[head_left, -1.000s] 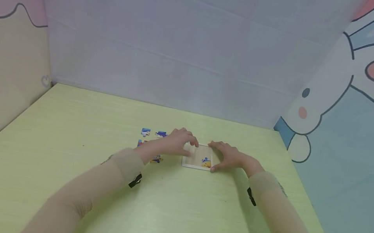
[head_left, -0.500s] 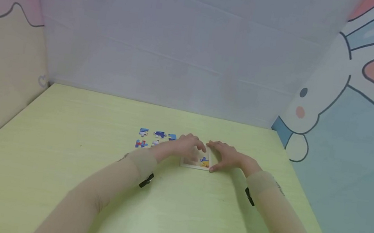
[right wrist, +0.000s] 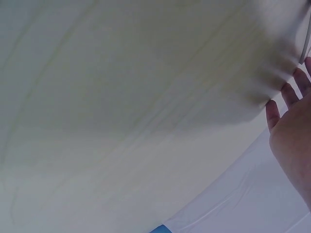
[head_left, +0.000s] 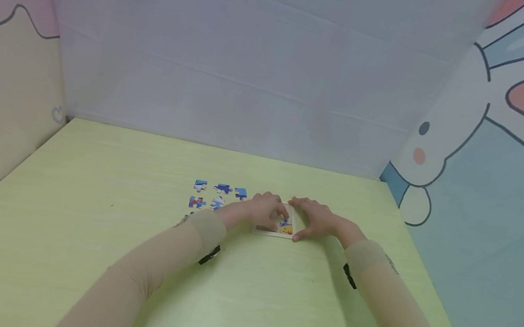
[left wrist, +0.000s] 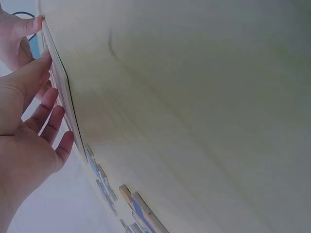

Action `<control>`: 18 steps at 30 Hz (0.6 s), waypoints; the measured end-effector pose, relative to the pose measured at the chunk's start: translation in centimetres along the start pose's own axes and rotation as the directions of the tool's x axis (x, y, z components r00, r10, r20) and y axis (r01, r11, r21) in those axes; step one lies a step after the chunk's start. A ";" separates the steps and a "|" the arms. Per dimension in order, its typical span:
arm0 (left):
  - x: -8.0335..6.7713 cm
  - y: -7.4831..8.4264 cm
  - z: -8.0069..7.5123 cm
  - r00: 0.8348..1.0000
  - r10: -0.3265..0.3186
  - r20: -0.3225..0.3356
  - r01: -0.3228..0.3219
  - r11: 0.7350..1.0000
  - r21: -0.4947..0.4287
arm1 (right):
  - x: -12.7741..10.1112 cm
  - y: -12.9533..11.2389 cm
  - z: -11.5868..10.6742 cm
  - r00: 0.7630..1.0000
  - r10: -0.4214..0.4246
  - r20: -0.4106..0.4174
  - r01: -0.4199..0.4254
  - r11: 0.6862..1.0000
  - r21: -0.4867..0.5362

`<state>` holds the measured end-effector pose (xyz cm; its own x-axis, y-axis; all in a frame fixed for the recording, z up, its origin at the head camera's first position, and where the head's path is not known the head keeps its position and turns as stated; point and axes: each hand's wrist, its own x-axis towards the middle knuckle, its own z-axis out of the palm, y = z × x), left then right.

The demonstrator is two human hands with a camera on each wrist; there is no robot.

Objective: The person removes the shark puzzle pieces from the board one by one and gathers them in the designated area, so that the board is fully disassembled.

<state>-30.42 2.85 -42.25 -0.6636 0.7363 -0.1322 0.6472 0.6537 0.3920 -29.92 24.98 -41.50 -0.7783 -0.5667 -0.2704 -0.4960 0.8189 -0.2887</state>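
Note:
A small shallow wooden puzzle tray [head_left: 266, 234] with a pale rim lies on the table. One jigsaw piece [head_left: 286, 227], blue and yellow, sits in its near right corner. My left hand [head_left: 266, 209] is over the tray with relaxed fingers, its fingertips close to that piece; the hand covers much of the tray's bottom. In the left wrist view the left thumb and fingers reach the tray's edge [left wrist: 68, 99]. My right hand [head_left: 318, 218] holds the tray's right side, thumb at the near corner and forefinger at the far one.
Several loose jigsaw pieces [head_left: 223, 188] lie in rows to the left of the tray, some hidden behind the left forearm. The pale yellow-green table [head_left: 244, 299] meets a plain wall sheet [head_left: 234, 71] at the back. A wall with a cartoon rabbit [head_left: 432, 153] stands to the right.
My left hand has moved right and slightly nearer across the tray, towards the piece in its corner, uncovering loose pieces on the left. My right hand has stayed at the tray.

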 end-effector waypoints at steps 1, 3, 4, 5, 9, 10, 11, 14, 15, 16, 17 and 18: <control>0.0 0.0 0.0 1.000 0.001 0.002 -0.001 1.000 0.003 | 0.0 0.0 0.0 1.000 0.004 0.001 -0.004 1.000 0.000; 0.0 -0.1 0.1 1.000 0.003 0.004 -0.003 1.000 0.004 | 0.0 -0.1 -0.1 1.000 0.004 -0.001 -0.004 1.000 0.000; 0.0 -0.2 0.2 1.000 0.002 0.004 -0.002 1.000 0.004 | 0.0 -0.1 0.0 1.000 0.001 -0.004 -0.001 1.000 -0.001; 0.0 -0.1 0.2 1.000 0.001 0.003 -0.001 1.000 0.005 | -0.1 -0.1 -0.1 1.000 -0.002 -0.008 0.002 1.000 0.001; -0.2 0.0 0.1 1.000 -0.009 0.005 0.009 1.000 0.000 | -0.1 -0.2 -0.1 1.000 -0.006 -0.013 0.006 1.000 -0.003; -0.2 0.1 0.1 1.000 -0.013 0.005 0.013 1.000 -0.005 | -0.1 -0.2 -0.1 1.000 -0.008 -0.015 0.008 1.000 -0.003; -0.3 0.1 0.1 1.000 -0.017 0.006 0.017 1.000 -0.008 | -0.1 -0.2 -0.1 1.000 -0.009 -0.016 0.009 1.000 -0.003; -0.3 0.1 0.1 1.000 -0.027 0.004 0.027 0.999 -0.026 | -0.1 -0.1 -0.1 1.000 0.001 -0.008 -0.001 1.000 -0.003; -0.3 0.1 0.1 1.000 -0.029 0.002 0.029 0.999 -0.029 | -0.1 0.0 0.0 1.000 0.002 -0.007 -0.002 1.000 -0.001; -0.3 0.1 0.1 1.000 -0.031 0.000 0.031 0.999 -0.037 | 0.0 0.0 0.0 1.000 0.005 -0.006 -0.005 1.000 0.000; -0.3 0.1 0.1 0.999 -0.033 -0.002 0.033 0.998 -0.045 | 0.0 0.0 0.0 1.000 0.006 -0.005 -0.006 1.000 0.001; -0.3 0.1 0.1 0.999 -0.034 -0.006 0.034 0.998 -0.053 | 0.1 0.0 0.0 1.000 0.008 -0.004 -0.008 1.000 0.002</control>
<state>-30.13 2.71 -42.26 -0.6878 0.7123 -0.1400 0.6036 0.6683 0.4347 -29.99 24.98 -41.54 -0.7836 -0.5601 -0.2689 -0.4893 0.8230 -0.2886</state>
